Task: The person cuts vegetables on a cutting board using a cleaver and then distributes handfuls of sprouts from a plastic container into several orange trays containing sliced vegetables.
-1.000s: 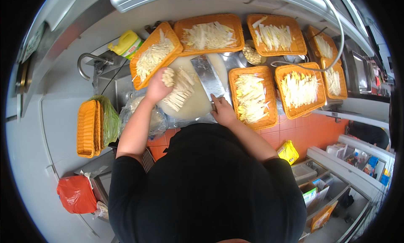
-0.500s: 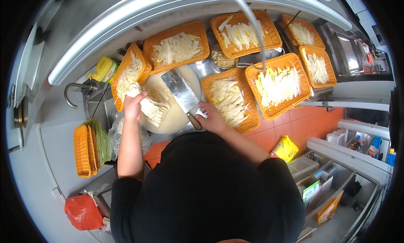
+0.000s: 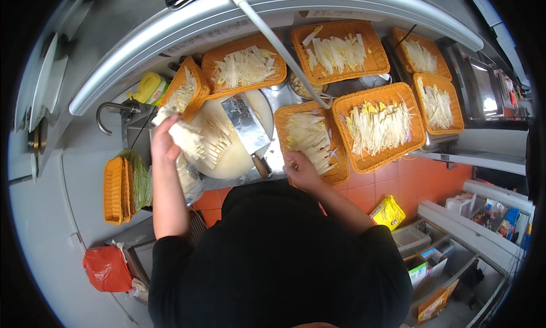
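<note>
My left hand [image 3: 164, 143] is closed on a bunch of pale cut vegetable strips [image 3: 196, 140] and holds it over the left side of the round pale chopping board [image 3: 230, 157]. That spot is just below a tilted orange basket [image 3: 190, 78] of the same strips. A broad cleaver [image 3: 244, 123] lies flat on the board with its wooden handle toward me. My right hand [image 3: 300, 170] sits right of that handle, at the near rim of an orange basket [image 3: 282, 120] holding strips. Its curled fingers hide whether it grips anything.
Several more orange baskets of strips [image 3: 378, 126] fill the steel counter to the back and right. A metal bowl [image 3: 304, 86] stands among them. A tap [image 3: 111, 109], a yellow bottle [image 3: 147, 88] and stacked empty baskets [image 3: 116, 190] are at left. A red bag [image 3: 107, 268] lies below.
My left hand has carried the bunch of strips left toward the tilted basket. My right hand has come off the cleaver, which now lies on the board, and moved to the basket's near rim.
</note>
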The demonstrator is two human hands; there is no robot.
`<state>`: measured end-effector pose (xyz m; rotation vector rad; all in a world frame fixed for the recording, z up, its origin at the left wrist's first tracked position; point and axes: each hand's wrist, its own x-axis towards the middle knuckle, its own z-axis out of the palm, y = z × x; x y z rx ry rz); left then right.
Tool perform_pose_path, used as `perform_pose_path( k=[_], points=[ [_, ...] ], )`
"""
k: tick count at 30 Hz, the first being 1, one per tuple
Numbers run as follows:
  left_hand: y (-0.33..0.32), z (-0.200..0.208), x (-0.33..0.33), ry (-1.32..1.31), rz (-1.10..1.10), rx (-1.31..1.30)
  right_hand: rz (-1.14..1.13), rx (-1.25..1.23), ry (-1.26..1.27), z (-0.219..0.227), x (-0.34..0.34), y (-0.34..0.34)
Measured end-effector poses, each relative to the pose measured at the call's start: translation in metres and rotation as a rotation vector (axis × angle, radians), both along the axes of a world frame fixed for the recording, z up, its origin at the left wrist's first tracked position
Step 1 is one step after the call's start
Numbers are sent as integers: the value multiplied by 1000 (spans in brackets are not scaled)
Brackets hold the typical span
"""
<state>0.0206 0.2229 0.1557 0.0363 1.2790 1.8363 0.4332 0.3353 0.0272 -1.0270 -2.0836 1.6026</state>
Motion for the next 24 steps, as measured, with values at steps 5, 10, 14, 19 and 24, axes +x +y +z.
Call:
perform_pose_path(
  k=[5, 10, 14, 19, 24],
  points=[
    [106, 15, 50, -168, -184, 135, -29, -88, 5, -5, 39, -3],
    [249, 25, 120, -227, -292, 179, -150, -138, -3, -12, 100, -18],
    [360, 5, 166, -92, -391, 144, -389, -161, -39, -28, 158, -41],
    [462, -25, 214, -90, -590, -19, -682, -319, -122, -30, 217, -63],
    [529, -75, 226, -17, -616, -202, -906, -316, -63, -47, 235, -90]
  ],
)
